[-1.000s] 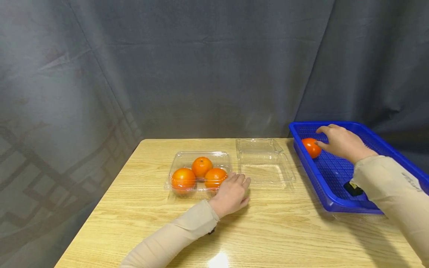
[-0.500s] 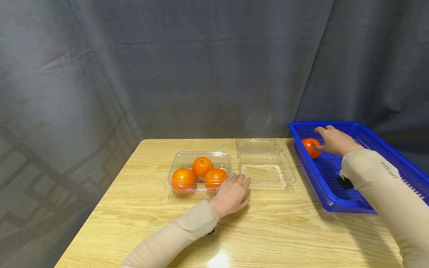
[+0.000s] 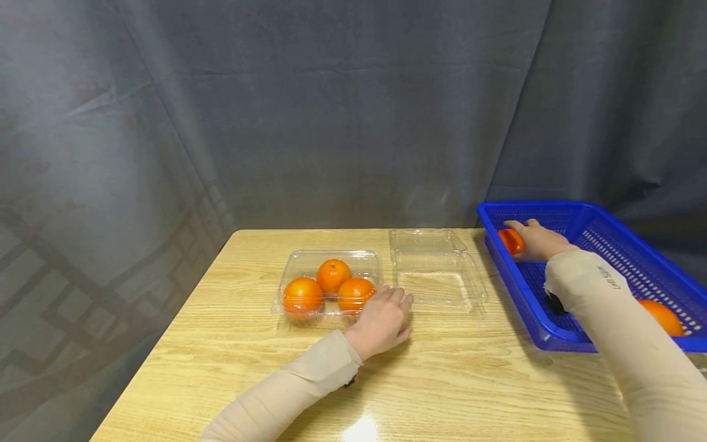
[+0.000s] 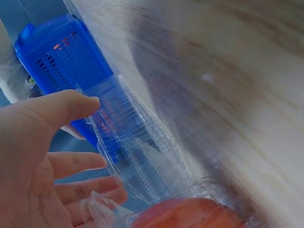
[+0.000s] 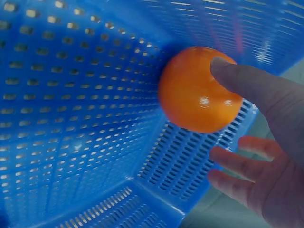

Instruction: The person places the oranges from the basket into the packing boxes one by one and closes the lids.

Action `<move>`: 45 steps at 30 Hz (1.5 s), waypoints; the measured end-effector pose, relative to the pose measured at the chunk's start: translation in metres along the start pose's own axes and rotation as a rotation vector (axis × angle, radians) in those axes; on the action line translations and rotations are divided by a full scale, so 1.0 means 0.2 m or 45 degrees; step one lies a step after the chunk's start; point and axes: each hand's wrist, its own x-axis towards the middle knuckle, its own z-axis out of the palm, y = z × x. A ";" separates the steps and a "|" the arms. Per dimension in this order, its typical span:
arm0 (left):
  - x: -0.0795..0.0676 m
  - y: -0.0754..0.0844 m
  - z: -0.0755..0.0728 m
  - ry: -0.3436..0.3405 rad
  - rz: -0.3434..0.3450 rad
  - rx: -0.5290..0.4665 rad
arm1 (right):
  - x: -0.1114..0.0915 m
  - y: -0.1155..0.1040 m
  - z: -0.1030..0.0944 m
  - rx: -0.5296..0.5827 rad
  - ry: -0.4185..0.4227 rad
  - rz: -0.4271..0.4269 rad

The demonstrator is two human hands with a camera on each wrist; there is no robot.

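Inside the blue basket (image 3: 510,294), my right hand (image 3: 544,241) is at a shiny red-orange fruit (image 3: 509,241) by the left wall. The right wrist view has the thumb overlapping the fruit (image 5: 190,95), while the other fingers stretch out below, apart from it. My left hand (image 3: 383,322) lies at the right front corner of a clear plastic clamshell box (image 3: 298,261), fingers loose. Three oranges (image 3: 333,276) sit in that box. In the left wrist view, the thumb and fingers of my left hand (image 4: 57,156) are spread, with clear plastic at the fingertips.
Beside the filled box stands a second clear clamshell box (image 3: 436,276), its lid raised at the back. Another orange fruit (image 3: 663,316) lies at the basket's near right, partly behind my right sleeve. A grey curtain (image 3: 353,123) hangs behind the wooden table (image 3: 442,380).
My right hand has moved left and lower onto the red-orange fruit. The shifted right arm now uncovers another orange fruit in the basket. My left hand has stayed put.
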 end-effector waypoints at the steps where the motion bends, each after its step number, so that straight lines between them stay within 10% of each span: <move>1: 0.00 0.00 0.00 -0.002 0.001 -0.001 | 0.00 0.00 0.01 -0.001 0.006 -0.010; 34: 0.00 0.00 0.00 -0.021 0.002 -0.025 | 0.05 0.03 0.08 0.201 -0.144 0.059; 45: 0.00 0.00 0.00 -0.030 -0.004 -0.036 | 0.06 0.02 0.10 0.380 -0.146 0.271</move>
